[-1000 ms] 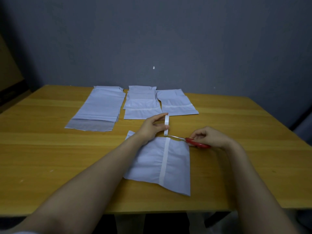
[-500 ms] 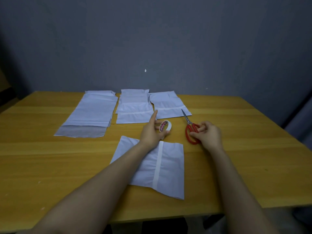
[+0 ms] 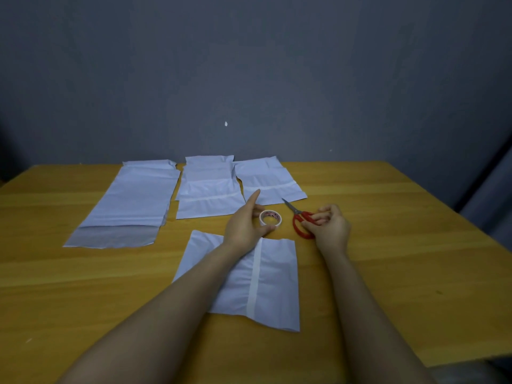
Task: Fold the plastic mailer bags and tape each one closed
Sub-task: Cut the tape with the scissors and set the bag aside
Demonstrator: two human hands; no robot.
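A folded white mailer bag (image 3: 273,284) lies in front of me with a strip of white tape running along its length. My left hand (image 3: 245,224) holds a small roll of white tape (image 3: 270,217) just beyond the bag's far edge, index finger pointing away. To its right, my right hand (image 3: 331,227) grips the red handles of the scissors (image 3: 300,218), whose blades lie on the table pointing away from me. Two folded, taped mailer bags (image 3: 207,195) (image 3: 267,178) lie at the back.
A stack of unfolded white mailer bags (image 3: 133,203) lies at the back left of the wooden table (image 3: 401,245). A grey wall stands behind the table. The table's right edge runs close to a dark gap.
The tape has been cut free of the near bag. My left hand now holds the roll past the bag's edge, and my right hand has turned the scissors and lowered them onto the table.
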